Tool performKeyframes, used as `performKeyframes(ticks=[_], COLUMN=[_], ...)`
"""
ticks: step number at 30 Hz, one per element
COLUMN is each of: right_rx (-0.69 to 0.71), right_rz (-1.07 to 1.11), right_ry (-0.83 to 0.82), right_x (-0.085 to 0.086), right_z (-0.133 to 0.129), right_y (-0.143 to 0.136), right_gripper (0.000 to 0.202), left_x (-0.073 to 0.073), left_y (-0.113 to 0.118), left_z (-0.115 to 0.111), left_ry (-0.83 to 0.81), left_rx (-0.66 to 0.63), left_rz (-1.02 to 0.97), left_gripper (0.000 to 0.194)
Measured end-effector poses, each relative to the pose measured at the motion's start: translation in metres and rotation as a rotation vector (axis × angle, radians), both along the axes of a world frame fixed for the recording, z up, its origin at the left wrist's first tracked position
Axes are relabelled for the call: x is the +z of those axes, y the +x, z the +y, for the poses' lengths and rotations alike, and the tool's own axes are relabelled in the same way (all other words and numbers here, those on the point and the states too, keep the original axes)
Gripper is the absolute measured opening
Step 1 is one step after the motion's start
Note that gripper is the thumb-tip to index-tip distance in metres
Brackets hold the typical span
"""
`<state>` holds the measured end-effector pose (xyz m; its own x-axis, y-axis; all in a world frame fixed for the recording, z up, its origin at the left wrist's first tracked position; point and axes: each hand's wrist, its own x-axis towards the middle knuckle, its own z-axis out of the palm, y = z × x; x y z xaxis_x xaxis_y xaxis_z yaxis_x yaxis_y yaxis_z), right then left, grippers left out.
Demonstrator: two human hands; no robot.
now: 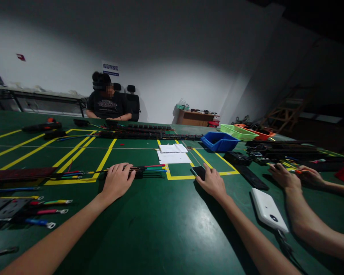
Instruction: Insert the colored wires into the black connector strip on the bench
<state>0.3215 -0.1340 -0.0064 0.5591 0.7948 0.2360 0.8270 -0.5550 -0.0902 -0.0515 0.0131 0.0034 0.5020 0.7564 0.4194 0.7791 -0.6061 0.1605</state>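
My left hand (117, 180) lies over a bundle of thin wires (150, 168), with its fingers curled round it. Red, green and blue wire ends stick out to the right of that hand, and the bundle goes on to the left. At the right, my right hand (213, 184) grips a small dark smartphone-like device (199, 172) with a pale edge, low at the table. White paper sheets (174, 157) lie between and beyond my hands. Cables with ring terminals (53, 211) are spread at the left.
The green table (160, 229) bears yellow tape outlines. A blue bin (219, 142), a light green basket (237, 131) and a white power bank (268, 210) stand to the right. A co-worker's hands (286, 177) work at far right. Another person (109, 101) sits across the table.
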Motion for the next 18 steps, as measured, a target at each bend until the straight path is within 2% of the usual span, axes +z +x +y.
performKeyframes(ticks=[4,8,11,14,18], right_rx=[0.024,-0.037,0.049,0.217,0.315], right_rz=[-0.032,-0.088,-0.137,0.082,0.449], right_ry=[0.007,-0.032,0.044,0.089,0.155], right_x=[0.003,0.012,0.017,0.018,0.012], right_z=[0.0,-0.001,0.005,0.022,0.056], right_y=[-0.003,-0.018,-0.036,-0.054,-0.07], right_gripper=[0.075,0.072,0.057,0.046,0.048], left_x=[0.0,0.0,0.001,0.002,0.005], left_y=[-0.001,0.0,0.0,0.0,-0.001], left_z=[0.001,0.001,0.0,-0.001,-0.003], left_ry=[-0.005,0.011,0.017,0.011,-0.01], left_rx=[0.0,-0.001,0.003,0.005,0.01], left_rz=[-0.003,-0.011,-0.015,-0.013,0.005], left_gripper=[0.055,0.054,0.053,0.053,0.055])
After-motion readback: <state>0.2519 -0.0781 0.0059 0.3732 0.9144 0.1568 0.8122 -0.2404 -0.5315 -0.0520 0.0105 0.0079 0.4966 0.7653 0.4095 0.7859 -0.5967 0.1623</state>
